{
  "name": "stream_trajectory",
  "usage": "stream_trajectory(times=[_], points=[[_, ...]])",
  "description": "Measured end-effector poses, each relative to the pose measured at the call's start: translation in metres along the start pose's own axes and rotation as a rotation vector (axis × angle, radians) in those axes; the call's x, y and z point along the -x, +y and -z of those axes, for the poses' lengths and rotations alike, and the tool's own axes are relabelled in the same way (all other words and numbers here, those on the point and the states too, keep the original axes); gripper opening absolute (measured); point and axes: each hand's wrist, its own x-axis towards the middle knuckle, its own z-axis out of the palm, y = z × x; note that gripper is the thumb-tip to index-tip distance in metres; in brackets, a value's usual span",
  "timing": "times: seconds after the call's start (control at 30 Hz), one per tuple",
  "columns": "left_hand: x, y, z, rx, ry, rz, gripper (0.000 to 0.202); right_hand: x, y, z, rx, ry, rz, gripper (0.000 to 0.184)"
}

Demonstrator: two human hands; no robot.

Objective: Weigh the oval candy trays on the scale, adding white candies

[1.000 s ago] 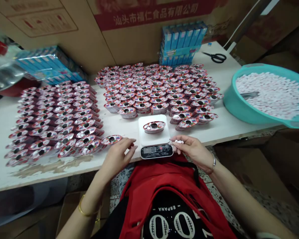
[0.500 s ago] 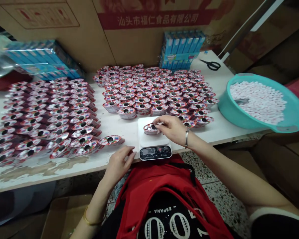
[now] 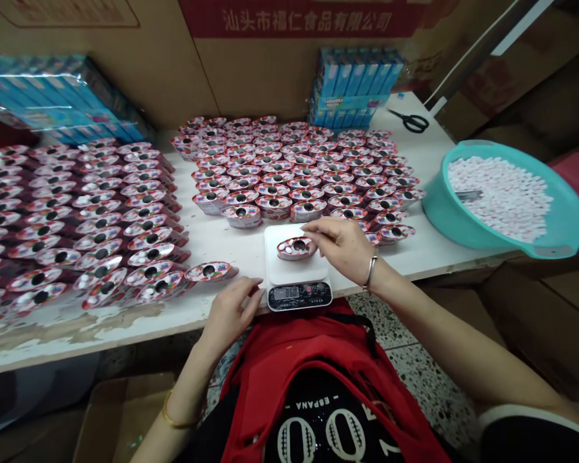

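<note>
A white digital kitchen scale [image 3: 289, 273] sits at the front edge of the table, digits showing on its display. On its platform stands a small oval red-and-white carton [image 3: 295, 248] with a dark round hole in its top and white candies lying on the top's left part. My right hand [image 3: 340, 247] is at the carton's right end, fingertips pinched together; whatever they hold is hidden. Left of the scale, my left hand [image 3: 234, 312] rests at the table edge with thumb and fingers apart, holding nothing. One similar carton [image 3: 210, 271] stands just beyond it.
Rows of similar cartons [image 3: 275, 202] fill the table behind the scale, and more cartons [image 3: 145, 225] stand at left. A turquoise basin [image 3: 492, 235] of wrapped white candies sits at right. Scissors [image 3: 415, 123] and wrapped blue boxes [image 3: 352, 83] lie towards the back.
My right fingers have drawn back slightly to the right from the carton's hole, and white candies seen at their tips no longer show. My left hand stays nearly still. The view has shifted slightly.
</note>
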Motion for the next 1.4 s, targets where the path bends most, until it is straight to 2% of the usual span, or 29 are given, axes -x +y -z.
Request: stream_trajectory(times=[0.1, 0.23, 0.37, 0.47, 0.57, 0.73, 0.87, 0.97, 1.1, 1.2, 1.27, 1.4], points=[[-0.005, 0.002, -0.001, 0.004, 0.042, -0.033, 0.021, 0.003, 0.004, -0.002, -0.056, -0.011, 0.007, 0.018], [-0.008, 0.005, -0.001, -0.002, 0.064, -0.051, 0.019, 0.005, 0.007, -0.01, -0.022, -0.028, 0.09, 0.022], [-0.01, 0.009, 0.0, 0.0, 0.118, -0.063, 0.019, 0.009, 0.003, -0.004, -0.037, 0.045, 0.116, 0.026], [-0.013, 0.014, 0.0, 0.008, 0.184, -0.073, 0.025, 0.02, 0.002, 0.009, -0.097, 0.19, 0.033, 0.024], [-0.02, 0.017, -0.002, -0.039, 0.251, -0.103, 0.033, 0.04, 0.01, 0.015, -0.198, 0.311, -0.117, 0.023], [-0.029, 0.019, -0.009, -0.228, 0.326, -0.182, 0.045, 0.08, 0.047, 0.001, -0.32, 0.331, -0.371, 0.026], [-0.037, 0.026, -0.016, -0.367, 0.23, -0.192, 0.052, 0.102, 0.076, -0.018, -0.453, 0.304, -0.531, 0.034], [-0.045, 0.038, -0.019, -0.433, 0.17, -0.184, 0.054, 0.106, 0.087, -0.029, -0.526, 0.297, -0.574, 0.037], [-0.058, 0.05, -0.02, -0.41, 0.136, -0.249, 0.05, 0.106, 0.092, -0.035, -0.562, 0.266, -0.569, 0.036], [-0.068, 0.052, -0.02, -0.395, 0.151, -0.268, 0.05, 0.105, 0.095, -0.037, -0.563, 0.263, -0.582, 0.037], [-0.072, 0.053, -0.021, -0.427, 0.151, -0.259, 0.054, 0.106, 0.097, -0.038, -0.569, 0.269, -0.595, 0.038], [-0.075, 0.06, -0.027, -0.495, 0.067, -0.257, 0.068, 0.106, 0.092, -0.035, -0.568, 0.252, -0.62, 0.041]])
